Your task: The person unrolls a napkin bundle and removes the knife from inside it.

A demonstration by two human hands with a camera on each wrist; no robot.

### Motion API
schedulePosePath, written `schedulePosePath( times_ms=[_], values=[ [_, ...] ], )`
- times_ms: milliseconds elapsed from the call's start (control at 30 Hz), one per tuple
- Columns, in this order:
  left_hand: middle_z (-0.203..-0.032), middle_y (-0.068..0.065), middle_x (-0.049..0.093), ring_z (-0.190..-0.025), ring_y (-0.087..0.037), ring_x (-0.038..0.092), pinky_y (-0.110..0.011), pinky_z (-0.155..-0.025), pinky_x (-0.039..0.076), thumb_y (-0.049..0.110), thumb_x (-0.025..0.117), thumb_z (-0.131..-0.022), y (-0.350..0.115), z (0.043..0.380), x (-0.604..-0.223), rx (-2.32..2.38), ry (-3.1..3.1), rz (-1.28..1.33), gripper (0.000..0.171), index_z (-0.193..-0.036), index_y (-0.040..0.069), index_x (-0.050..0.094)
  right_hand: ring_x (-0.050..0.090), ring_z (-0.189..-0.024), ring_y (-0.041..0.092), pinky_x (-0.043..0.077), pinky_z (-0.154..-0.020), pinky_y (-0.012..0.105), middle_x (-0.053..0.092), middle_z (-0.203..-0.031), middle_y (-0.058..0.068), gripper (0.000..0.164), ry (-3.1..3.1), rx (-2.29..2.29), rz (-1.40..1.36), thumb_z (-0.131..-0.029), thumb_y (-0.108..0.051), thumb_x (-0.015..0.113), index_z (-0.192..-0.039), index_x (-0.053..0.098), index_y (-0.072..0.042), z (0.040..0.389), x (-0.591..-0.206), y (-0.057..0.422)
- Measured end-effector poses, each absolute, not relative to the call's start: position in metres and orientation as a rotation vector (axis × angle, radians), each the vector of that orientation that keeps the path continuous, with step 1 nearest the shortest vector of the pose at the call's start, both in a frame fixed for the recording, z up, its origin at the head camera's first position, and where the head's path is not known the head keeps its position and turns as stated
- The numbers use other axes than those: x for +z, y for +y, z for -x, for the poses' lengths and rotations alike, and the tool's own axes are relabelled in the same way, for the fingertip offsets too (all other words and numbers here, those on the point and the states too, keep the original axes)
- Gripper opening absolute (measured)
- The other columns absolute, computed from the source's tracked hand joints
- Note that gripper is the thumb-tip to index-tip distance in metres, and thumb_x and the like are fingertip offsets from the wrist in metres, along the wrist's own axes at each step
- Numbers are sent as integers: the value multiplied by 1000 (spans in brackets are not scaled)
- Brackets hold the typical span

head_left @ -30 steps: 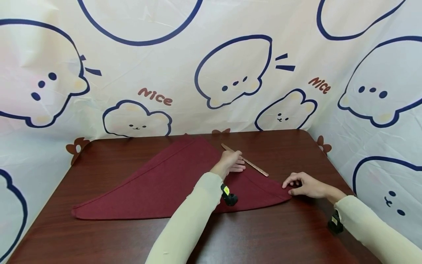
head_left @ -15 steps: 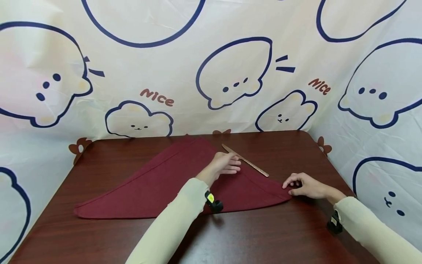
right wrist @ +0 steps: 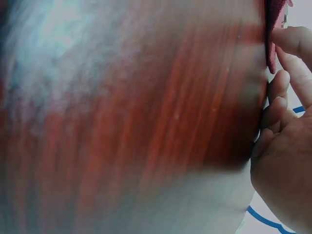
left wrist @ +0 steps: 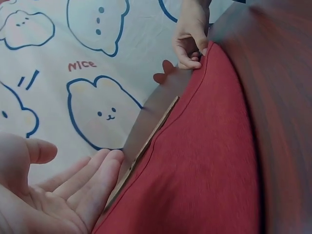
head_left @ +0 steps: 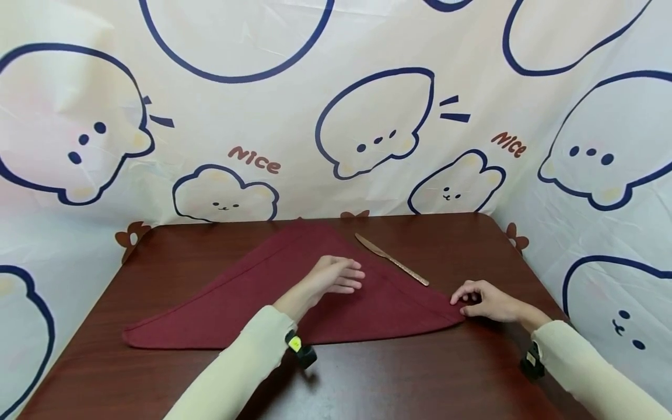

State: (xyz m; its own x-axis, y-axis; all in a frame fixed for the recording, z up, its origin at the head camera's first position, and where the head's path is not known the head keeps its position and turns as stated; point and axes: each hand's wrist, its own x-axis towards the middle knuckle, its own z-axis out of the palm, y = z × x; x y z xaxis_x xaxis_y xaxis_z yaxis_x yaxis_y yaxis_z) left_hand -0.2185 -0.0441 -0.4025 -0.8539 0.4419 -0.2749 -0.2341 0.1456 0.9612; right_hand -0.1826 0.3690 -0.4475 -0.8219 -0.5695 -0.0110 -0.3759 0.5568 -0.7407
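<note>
A dark red cloth napkin (head_left: 252, 303), folded into a triangle, lies flat with its long edge toward me. My left hand (head_left: 336, 276) hovers over its middle, fingers extended and nothing held; the left wrist view shows the same hand (left wrist: 63, 195) palm up beside the napkin's seamed edge. At the right corner, my right hand (head_left: 485, 300) pinches the cloth between thumb and forefinger. A sliver of that corner of the napkin (right wrist: 274, 48) shows at the thumb in the right wrist view. Along the far right edge lies a copper-coloured table knife (head_left: 392, 260), its handle toward my right hand.
Everything rests on a dark brown wooden table (head_left: 388, 379). A pale curtain (head_left: 294, 116) with cartoon bears stands behind the table's far edge and along both sides. Wrist cameras sit on both sleeves.
My left hand has moved away from the knife, left and toward me, uncovering the blade. My right hand stays at the napkin's corner.
</note>
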Motion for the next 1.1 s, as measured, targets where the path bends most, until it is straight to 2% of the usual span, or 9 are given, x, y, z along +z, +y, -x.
schedulePosePath(
  times_ms=[533,867,1100],
  values=[
    [-125,-26,69,-97,-24,76,-34,-85,62,30,49,-107,-126,186,-402,1794,2032,-135,45,-135,-5,55,48,-76,15,39,-64,28,65,-89,5,18,2644,-1099,828,-88,-1,73,-101,74,-13,171,-447,368],
    [-127,-28,67,-99,-23,75,-33,-85,62,32,49,-107,-153,168,-397,1808,2051,-160,47,-137,-4,52,49,-75,13,40,-64,27,67,-91,2,18,2651,-1103,831,-88,-2,74,-102,74,-13,169,-450,368],
    [-126,-23,69,-99,-21,76,-32,-85,61,34,50,-107,-175,162,-397,1836,2059,-115,50,-138,-5,49,49,-74,15,40,-63,29,67,-91,6,18,2655,-1119,859,-86,0,74,-101,74,-11,170,-449,364]
  ],
)
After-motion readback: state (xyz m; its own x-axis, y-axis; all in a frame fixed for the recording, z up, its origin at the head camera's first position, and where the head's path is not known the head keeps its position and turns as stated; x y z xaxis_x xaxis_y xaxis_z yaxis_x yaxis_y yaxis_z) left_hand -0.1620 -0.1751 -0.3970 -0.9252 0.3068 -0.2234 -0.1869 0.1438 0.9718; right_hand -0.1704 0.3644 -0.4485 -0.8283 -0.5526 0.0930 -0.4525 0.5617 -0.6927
